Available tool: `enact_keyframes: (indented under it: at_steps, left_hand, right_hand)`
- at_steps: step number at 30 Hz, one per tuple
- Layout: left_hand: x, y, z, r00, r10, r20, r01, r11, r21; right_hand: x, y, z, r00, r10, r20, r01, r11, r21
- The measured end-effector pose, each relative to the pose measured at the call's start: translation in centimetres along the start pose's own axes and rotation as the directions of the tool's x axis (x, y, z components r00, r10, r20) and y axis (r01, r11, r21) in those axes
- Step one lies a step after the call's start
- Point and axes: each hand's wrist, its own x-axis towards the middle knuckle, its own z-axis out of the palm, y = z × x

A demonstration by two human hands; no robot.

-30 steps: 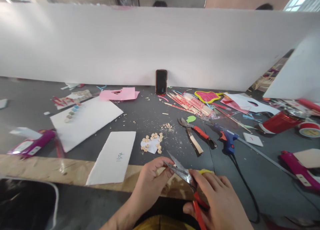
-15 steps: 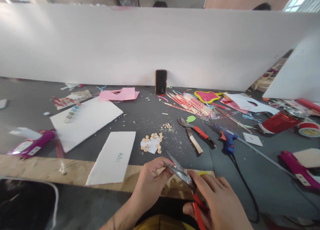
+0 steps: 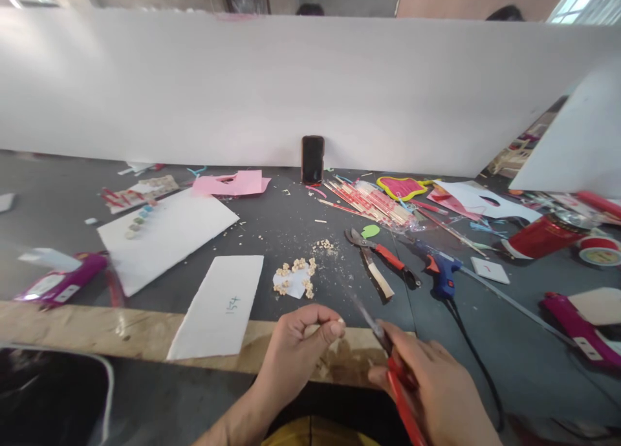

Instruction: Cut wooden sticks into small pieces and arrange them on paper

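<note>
My left hand (image 3: 303, 346) is closed in a pinch, with a tiny pale piece (image 3: 340, 321) showing at the fingertips; its kind is too small to make out. In my right hand (image 3: 427, 375) is a pair of red-handled scissors (image 3: 400, 378), blades blurred and pointing up and left, apart from the left hand. Just beyond the left hand lies a white paper shape (image 3: 295, 284) with small beige flower-like clusters (image 3: 309, 284) around its edge. Behind it is a small heap of beige bits (image 3: 324, 245).
A white card (image 3: 218, 304) with writing lies left. Pliers (image 3: 392, 258), a wooden-handled knife (image 3: 376, 271) and a blue glue gun (image 3: 442, 271) lie right. Bundled sticks (image 3: 373, 200) and an upright phone (image 3: 312, 159) are farther back, before a white partition (image 3: 266, 90).
My right hand has drawn the scissors to the right, away from my left fingertips, and the blades look closer together. My left hand keeps its pinch, nearly in place.
</note>
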Motion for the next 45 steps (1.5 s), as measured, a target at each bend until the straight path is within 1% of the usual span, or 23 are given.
enact_keyframes:
  at_steps: [2, 3, 6, 9, 13, 17, 21, 27, 29, 31, 35, 38, 41, 43, 45]
  left_hand:
    - [0.2, 0.0, 0.0, 0.997, -0.074, 0.027, 0.077, 0.987, -0.141]
    - [0.3, 0.0, 0.1, 0.995, -0.087, 0.041, 0.094, 0.975, -0.204]
    - [0.4, -0.1, 0.1, 0.994, -0.08, 0.077, 0.102, 0.933, -0.345]
    - [0.5, -0.1, 0.2, 0.994, -0.041, 0.104, 0.079, 0.918, -0.39]
    - [0.6, -0.1, 0.3, 0.995, -0.034, 0.097, 0.066, 0.931, -0.358]
    - [0.4, -0.2, 0.4, 0.997, -0.045, 0.065, 0.064, 0.942, -0.33]
    - [0.2, -0.4, 0.4, 0.996, -0.042, 0.074, 0.063, 0.947, -0.315]
    - [-0.1, -0.7, 0.2, 0.996, -0.044, 0.082, 0.062, 0.97, -0.235]
    - [-0.1, -0.6, 0.2, 0.996, -0.047, 0.079, 0.063, 0.972, -0.226]
    - [0.0, -0.4, 0.2, 0.996, -0.058, 0.069, 0.072, 0.973, -0.221]
    - [0.0, -0.1, 0.3, 0.997, -0.07, 0.044, 0.077, 0.98, -0.182]
    - [0.0, -0.1, 0.3, 0.995, -0.079, 0.055, 0.088, 0.981, -0.173]
    - [0.1, -0.1, 0.2, 0.994, -0.093, 0.064, 0.1, 0.987, -0.126]
    - [0.2, -0.2, 0.1, 0.997, -0.072, 0.037, 0.073, 0.996, -0.049]
    - [0.3, -0.3, 0.0, 1.0, -0.03, 0.0, 0.03, 0.999, 0.043]
  right_hand:
    - [0.2, 0.3, -0.5, 0.999, 0.044, 0.008, -0.044, 0.999, 0.008]
    - [0.2, 0.3, -0.7, 0.999, 0.044, 0.022, -0.044, 0.999, 0.009]
    - [0.2, 0.0, -0.9, 0.998, -0.016, 0.068, 0.016, 1.0, 0.001]
    - [0.0, -0.3, -0.5, 0.997, -0.039, 0.071, 0.042, 0.998, -0.041]
    - [-0.2, -0.4, -0.1, 0.998, -0.045, 0.043, 0.049, 0.995, -0.092]
    - [-0.4, -0.3, -0.1, 0.998, -0.05, 0.032, 0.052, 0.995, -0.087]
    - [-0.6, -0.2, 0.1, 0.999, -0.037, 0.004, 0.037, 0.996, -0.085]
    - [-0.4, 0.3, 0.1, 0.997, -0.058, -0.052, 0.049, 0.987, -0.154]
    - [-0.4, 0.4, 0.1, 0.996, -0.075, -0.046, 0.068, 0.989, -0.128]
    - [-0.6, 0.5, 0.1, 0.998, -0.06, -0.01, 0.059, 0.995, -0.084]
    - [-0.8, 0.5, 0.1, 0.997, 0.052, 0.063, -0.054, 0.998, 0.03]
    - [-0.5, 0.3, -0.1, 0.989, 0.11, 0.102, -0.123, 0.985, 0.123]
    - [-0.3, 0.2, -0.2, 0.987, 0.138, 0.085, -0.15, 0.978, 0.147]
    - [-0.2, 0.2, -0.3, 0.989, 0.135, 0.058, -0.142, 0.979, 0.145]
    - [-0.3, 0.2, -0.4, 0.99, 0.128, 0.061, -0.135, 0.981, 0.141]
